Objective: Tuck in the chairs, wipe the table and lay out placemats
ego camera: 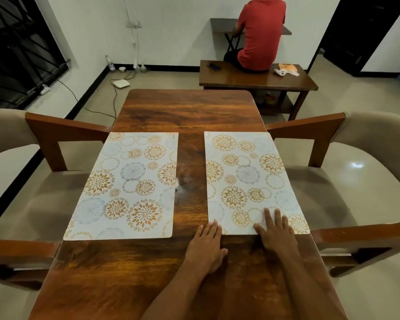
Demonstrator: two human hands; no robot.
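Observation:
Two white placemats with orange and grey flower circles lie on the dark wooden table [189, 112]. The left placemat [127, 185] lies flat with no hand on it. On the right placemat [252, 179], my right hand [275, 229] rests flat on the near edge, fingers spread. My left hand [206, 243] lies flat on the wood with its fingertips at that mat's near left corner. Both hands hold nothing. A beige chair with wooden arms [62, 130] stands tucked against the table's left side, and a matching chair [310, 128] stands against the right side.
Behind the table stands a low wooden bench [247, 79] with a person in a red shirt [261, 33] sitting on it, back turned. A phone [214, 67] and a small toy [284, 70] lie on the bench. Cables and a white box [120, 83] lie on the floor at left.

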